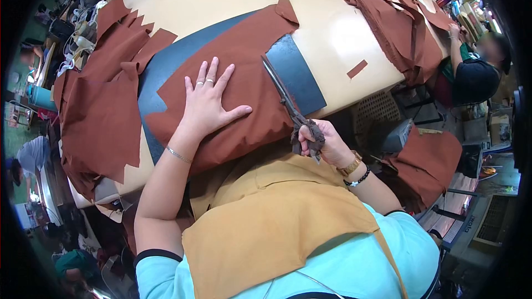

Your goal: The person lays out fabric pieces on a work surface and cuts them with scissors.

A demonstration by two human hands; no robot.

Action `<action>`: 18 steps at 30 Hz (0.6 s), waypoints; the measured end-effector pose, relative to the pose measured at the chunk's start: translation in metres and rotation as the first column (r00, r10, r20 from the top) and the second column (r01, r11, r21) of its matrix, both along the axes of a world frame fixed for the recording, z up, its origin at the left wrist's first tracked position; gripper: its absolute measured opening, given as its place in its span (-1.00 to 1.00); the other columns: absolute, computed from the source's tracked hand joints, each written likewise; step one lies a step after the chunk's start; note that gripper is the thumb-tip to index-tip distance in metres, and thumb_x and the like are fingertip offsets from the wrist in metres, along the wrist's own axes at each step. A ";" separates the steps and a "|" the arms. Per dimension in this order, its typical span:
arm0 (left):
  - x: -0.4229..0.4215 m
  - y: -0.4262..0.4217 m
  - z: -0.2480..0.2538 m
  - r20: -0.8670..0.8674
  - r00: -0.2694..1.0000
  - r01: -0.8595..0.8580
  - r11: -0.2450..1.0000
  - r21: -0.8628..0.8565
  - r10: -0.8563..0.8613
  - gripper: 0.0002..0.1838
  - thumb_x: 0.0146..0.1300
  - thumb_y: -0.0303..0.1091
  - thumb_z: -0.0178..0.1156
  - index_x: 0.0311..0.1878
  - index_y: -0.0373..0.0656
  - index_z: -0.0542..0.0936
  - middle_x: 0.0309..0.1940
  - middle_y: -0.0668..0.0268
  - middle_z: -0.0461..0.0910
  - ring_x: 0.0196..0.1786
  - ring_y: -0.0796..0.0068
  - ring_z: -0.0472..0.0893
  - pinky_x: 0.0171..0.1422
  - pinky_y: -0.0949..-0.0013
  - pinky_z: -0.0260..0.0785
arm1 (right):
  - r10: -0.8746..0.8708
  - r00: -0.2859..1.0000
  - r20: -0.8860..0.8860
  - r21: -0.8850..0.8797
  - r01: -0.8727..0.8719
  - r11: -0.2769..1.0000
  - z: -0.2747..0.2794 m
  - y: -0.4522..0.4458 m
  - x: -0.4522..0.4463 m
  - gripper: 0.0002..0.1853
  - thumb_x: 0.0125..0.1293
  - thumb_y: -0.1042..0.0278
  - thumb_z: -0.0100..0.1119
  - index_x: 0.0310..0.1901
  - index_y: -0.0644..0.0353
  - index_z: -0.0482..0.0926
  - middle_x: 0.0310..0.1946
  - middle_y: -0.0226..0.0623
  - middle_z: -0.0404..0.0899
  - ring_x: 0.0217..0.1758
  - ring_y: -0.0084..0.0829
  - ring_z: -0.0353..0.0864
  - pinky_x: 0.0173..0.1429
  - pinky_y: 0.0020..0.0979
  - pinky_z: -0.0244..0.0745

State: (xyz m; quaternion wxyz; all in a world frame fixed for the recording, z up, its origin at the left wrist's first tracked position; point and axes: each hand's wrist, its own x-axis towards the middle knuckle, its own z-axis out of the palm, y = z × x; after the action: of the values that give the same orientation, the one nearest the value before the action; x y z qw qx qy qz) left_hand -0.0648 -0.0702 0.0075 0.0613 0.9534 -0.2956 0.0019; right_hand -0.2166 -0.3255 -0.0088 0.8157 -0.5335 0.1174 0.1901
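A reddish-brown piece of fabric (238,55) lies over a dark blue mat (299,72) and droops over the table's near edge. My left hand (210,97) rests flat on it, fingers spread, with rings on two of them. In my right hand (327,141) is a pair of scissors (280,88), its handles wrapped in dark, ragged cloth. The long blades point up and to the left along the fabric's right edge and look nearly closed. Part of the handles is hidden by my fingers.
More brown fabric (105,99) is heaped at the left, and long folded strips (382,27) lie at the upper right. A small scrap (357,68) sits on the cream table (338,88). Brown cloth (424,160) hangs at the lower right. A co-worker (476,69) is at the table's right end.
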 end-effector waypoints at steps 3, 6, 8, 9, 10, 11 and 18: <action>-0.010 -0.002 0.000 0.003 1.000 -0.021 1.000 -0.006 0.021 0.08 -0.05 0.49 0.16 0.48 0.12 0.15 0.52 0.07 -0.05 0.56 -0.01 -0.10 0.44 -0.41 -0.24 | 0.018 1.000 -0.005 -0.025 -0.018 1.000 0.000 -0.002 0.002 -0.66 0.33 0.03 0.23 -0.39 0.15 0.52 -0.57 -0.47 0.53 -0.57 -0.66 0.52 -0.45 -0.64 0.40; -0.020 -0.006 -0.001 -0.008 0.999 -0.036 0.999 -0.028 0.036 0.09 -0.06 0.51 0.16 0.48 0.07 0.16 0.52 0.04 -0.07 0.56 -0.02 -0.13 0.42 -0.45 -0.24 | 0.013 1.000 -0.011 -0.048 -0.014 0.999 0.005 0.000 0.005 -0.66 0.32 0.02 0.23 -0.39 0.15 0.52 -0.58 -0.47 0.53 -0.57 -0.67 0.51 -0.45 -0.64 0.40; -0.028 -0.009 -0.002 -0.031 0.997 -0.071 0.997 -0.032 0.070 0.11 -0.07 0.52 0.15 0.49 0.07 0.14 0.52 0.03 -0.10 0.56 -0.03 -0.17 0.41 -0.48 -0.26 | 0.005 1.000 -0.016 -0.047 -0.005 0.999 0.002 0.000 0.005 -0.66 0.33 0.03 0.23 -0.38 0.16 0.53 -0.59 -0.48 0.53 -0.57 -0.68 0.51 -0.45 -0.64 0.40; -0.034 -0.011 -0.001 0.009 0.996 -0.091 0.996 -0.021 0.091 0.04 -0.02 0.47 0.15 0.47 0.07 0.18 0.50 0.03 -0.03 0.54 -0.02 -0.08 0.41 -0.42 -0.19 | 0.008 1.000 -0.003 -0.036 -0.008 0.999 0.001 0.001 0.005 -0.66 0.33 0.03 0.23 -0.37 0.16 0.53 -0.59 -0.48 0.53 -0.57 -0.68 0.51 -0.45 -0.64 0.41; -0.042 -0.014 0.001 0.050 0.993 -0.111 0.994 -0.010 0.111 -0.02 0.04 0.42 0.15 0.45 0.06 0.22 0.48 0.02 0.04 0.52 -0.01 0.00 0.42 -0.36 -0.12 | 0.011 1.000 0.011 -0.025 -0.011 1.000 -0.001 0.001 0.004 -0.67 0.33 0.04 0.23 -0.36 0.17 0.54 -0.59 -0.48 0.53 -0.57 -0.67 0.51 -0.45 -0.64 0.41; -0.046 -0.016 0.003 0.091 0.987 -0.129 0.992 -0.001 0.129 -0.09 0.09 0.37 0.14 0.43 0.06 0.26 0.45 0.01 0.10 0.50 -0.01 0.09 0.42 -0.30 -0.04 | 0.012 1.000 0.025 -0.014 -0.012 1.000 -0.002 0.001 0.003 -0.67 0.33 0.05 0.23 -0.36 0.17 0.54 -0.59 -0.48 0.53 -0.58 -0.67 0.51 -0.45 -0.64 0.41; 0.048 -0.013 0.038 0.150 0.941 0.290 0.952 0.098 -0.303 -0.17 0.07 0.26 0.24 0.33 -0.05 0.37 0.36 0.09 0.28 0.44 0.06 0.21 0.45 -0.12 0.05 | 0.047 0.999 -0.019 -0.070 -0.048 0.996 0.007 -0.002 0.003 -0.70 0.33 0.09 0.23 -0.34 0.18 0.56 -0.59 -0.48 0.53 -0.56 -0.69 0.51 -0.45 -0.64 0.39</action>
State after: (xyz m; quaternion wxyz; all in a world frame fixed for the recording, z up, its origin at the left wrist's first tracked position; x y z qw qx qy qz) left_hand -0.0168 -0.0835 0.0452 0.0011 0.8962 -0.4397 0.0597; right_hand -0.2136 -0.3272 -0.0014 0.7906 -0.5631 0.1183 0.2097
